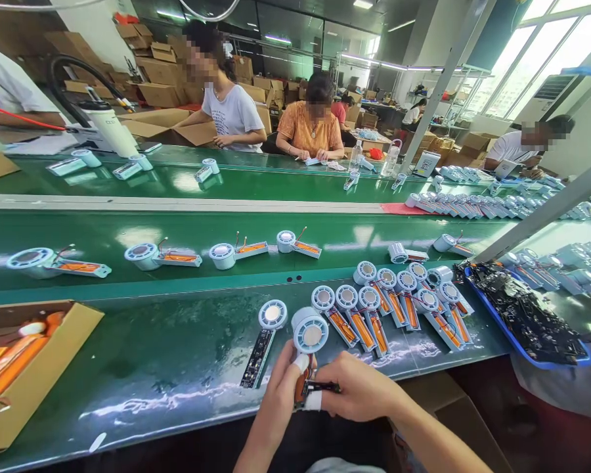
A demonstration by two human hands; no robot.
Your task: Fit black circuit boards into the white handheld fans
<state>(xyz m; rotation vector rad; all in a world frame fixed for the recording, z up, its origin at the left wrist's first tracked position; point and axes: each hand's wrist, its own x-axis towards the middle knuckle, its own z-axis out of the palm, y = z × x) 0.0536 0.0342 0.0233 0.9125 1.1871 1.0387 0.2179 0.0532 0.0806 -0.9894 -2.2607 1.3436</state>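
Observation:
My left hand (280, 384) is closed round the handle of a light blue handheld fan (310, 334), its round head tilted up towards me. A white covering sits on the thumb. My right hand (362, 387) pinches a thin black circuit board (328, 386) against the handle, where dark red wires show. The fingers partly hide the handle's inside. Just left of my hands lies another fan (272, 315) with a black circuit board along its handle. To the right, several open fans (369, 298) lie grouped, orange batteries showing in their handles.
At the left stands a cardboard box (73, 348) of orange batteries. A blue tray (536, 358) of black circuit boards is at the right. Spaced-out fans (222, 255) lie on the green conveyor belt (177, 223). Co-workers (312, 125) sit across the line; a metal post (536, 210) slants at right.

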